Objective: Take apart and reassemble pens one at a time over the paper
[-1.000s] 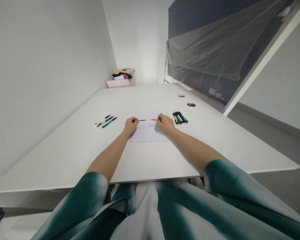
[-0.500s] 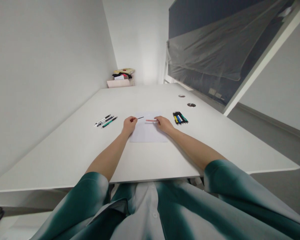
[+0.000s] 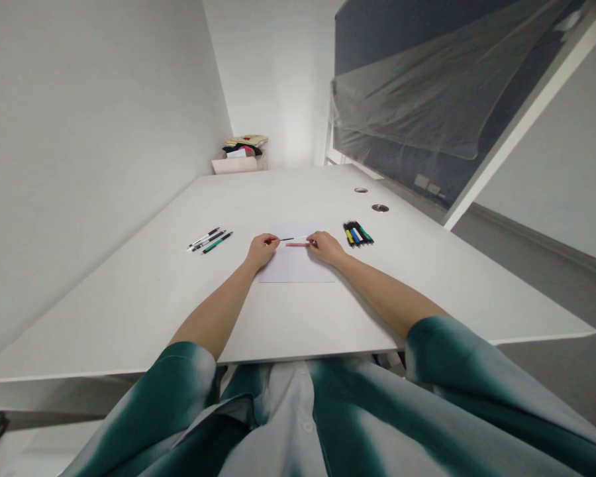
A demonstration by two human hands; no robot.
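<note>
On the table (image 3: 144, 291) I count one sheet of paper (image 3: 295, 270). Left of it lie three pens (image 3: 209, 240), side by side. Right of it lies a second group of pens (image 3: 357, 234); there I count four, but they lie so close together that I am not fully sure. My two hands hold one piece each: one thin black rod (image 3: 287, 239) in my left hand (image 3: 261, 250), one pink tube (image 3: 298, 244) in my right hand (image 3: 326, 248). The table top has two round holes (image 3: 380, 208). At its far end stands one pink box (image 3: 238, 165).
</note>
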